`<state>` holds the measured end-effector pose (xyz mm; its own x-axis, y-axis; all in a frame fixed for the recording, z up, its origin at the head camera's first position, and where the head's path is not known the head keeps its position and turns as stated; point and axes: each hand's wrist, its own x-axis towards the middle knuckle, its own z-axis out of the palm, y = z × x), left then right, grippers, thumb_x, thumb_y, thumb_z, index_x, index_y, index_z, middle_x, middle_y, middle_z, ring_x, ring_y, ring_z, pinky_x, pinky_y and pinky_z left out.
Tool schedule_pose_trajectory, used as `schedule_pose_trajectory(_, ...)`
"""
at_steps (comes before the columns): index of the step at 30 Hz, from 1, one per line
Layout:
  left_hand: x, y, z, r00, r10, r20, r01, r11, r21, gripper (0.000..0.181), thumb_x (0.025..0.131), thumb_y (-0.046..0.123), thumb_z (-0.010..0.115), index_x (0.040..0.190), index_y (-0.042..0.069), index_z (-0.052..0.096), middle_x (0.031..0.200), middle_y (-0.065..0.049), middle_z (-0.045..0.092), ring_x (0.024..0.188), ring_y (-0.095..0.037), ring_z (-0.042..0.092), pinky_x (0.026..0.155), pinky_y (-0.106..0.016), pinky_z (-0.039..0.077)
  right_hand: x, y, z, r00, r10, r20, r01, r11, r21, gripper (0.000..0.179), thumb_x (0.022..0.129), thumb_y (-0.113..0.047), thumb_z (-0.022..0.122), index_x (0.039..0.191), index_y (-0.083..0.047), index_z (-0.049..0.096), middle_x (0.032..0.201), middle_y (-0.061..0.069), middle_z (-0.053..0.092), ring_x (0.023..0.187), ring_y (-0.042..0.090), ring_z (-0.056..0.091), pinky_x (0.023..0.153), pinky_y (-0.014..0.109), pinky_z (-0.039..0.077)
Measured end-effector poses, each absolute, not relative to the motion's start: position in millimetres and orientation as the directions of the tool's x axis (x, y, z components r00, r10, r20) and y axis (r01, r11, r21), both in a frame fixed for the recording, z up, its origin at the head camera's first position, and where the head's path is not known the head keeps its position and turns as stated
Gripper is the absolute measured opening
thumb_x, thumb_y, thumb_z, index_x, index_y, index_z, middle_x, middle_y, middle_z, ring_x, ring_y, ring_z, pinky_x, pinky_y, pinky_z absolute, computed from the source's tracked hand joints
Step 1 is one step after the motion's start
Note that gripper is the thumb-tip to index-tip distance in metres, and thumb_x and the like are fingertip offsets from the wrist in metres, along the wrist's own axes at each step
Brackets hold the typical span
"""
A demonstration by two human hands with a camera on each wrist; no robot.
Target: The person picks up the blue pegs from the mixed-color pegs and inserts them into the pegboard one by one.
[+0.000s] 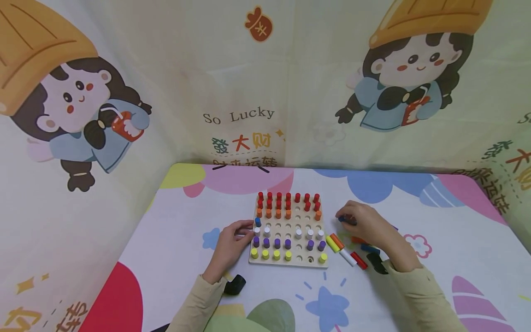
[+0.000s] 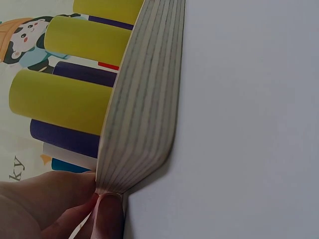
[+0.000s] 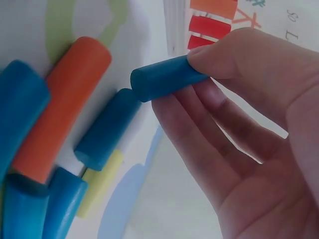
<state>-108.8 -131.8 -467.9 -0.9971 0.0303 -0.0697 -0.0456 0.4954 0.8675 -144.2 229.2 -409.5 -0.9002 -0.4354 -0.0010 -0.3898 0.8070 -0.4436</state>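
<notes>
With right fingers (image 3: 184, 134), pinching blue peg (image 3: 164, 78) jutting past them: likely light, stiff; best held by end. With left fingers (image 2: 55, 194), gripping board (image 2: 144, 89).

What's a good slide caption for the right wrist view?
Right hand pinches a blue peg near an orange peg, a yellow peg and other blue pegs.
</notes>
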Motion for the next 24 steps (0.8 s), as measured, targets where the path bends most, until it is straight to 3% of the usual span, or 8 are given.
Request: schedule_pose_trajectory(24,-108,-131,-467,-0.997,0.027,-0.076,-0.052,0.497,0.866,0.032,0.093,0.016,0.069,0.125,0.011,0.066,0.116,-0.003,0.069,0.097,-0.015,0.066,0.085,-0.032,0.057,-145,211,-402,-0.869,-0.487,0.085,-0.466,0.75,-0.47,0.019,0.084,-0.002,0.075,0.103,-0.005,0.073,0.1,0.005,0.065,0.086,0.017,0.066,0.078,0.036,0.06)
